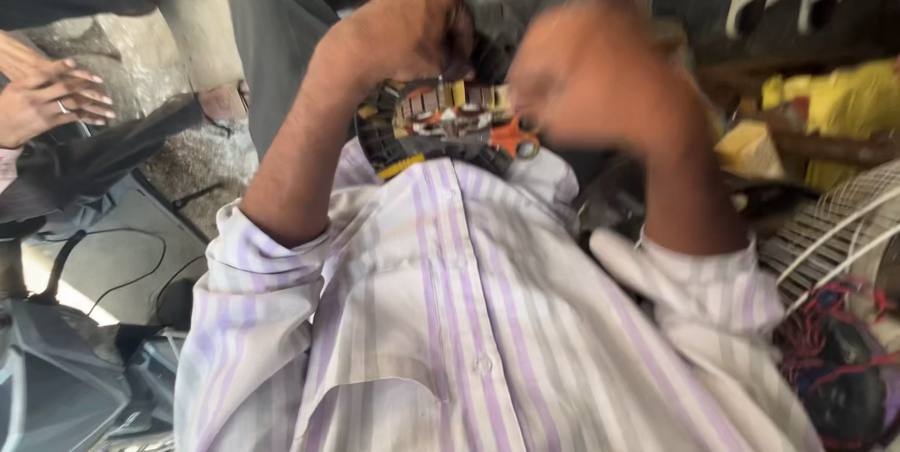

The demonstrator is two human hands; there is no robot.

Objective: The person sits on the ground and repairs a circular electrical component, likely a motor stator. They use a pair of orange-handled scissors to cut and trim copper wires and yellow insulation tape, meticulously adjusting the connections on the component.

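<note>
At far left another person's clasped hands [47, 96] rest apart. The left hand [408, 30] is curled tight on the top rim of a round ringed motor core with dark slots and orange wiring [441, 128], held against the striped shirt [469, 321]. The right hand [586, 77] is blurred at its right edge; I cannot tell its grip. A white wire fan guard [844, 227] lies at right.

No package, label, sign or screen shows clearly here; the yellow bundle [844, 114] at the right edge is too blurred to call a package.
</note>
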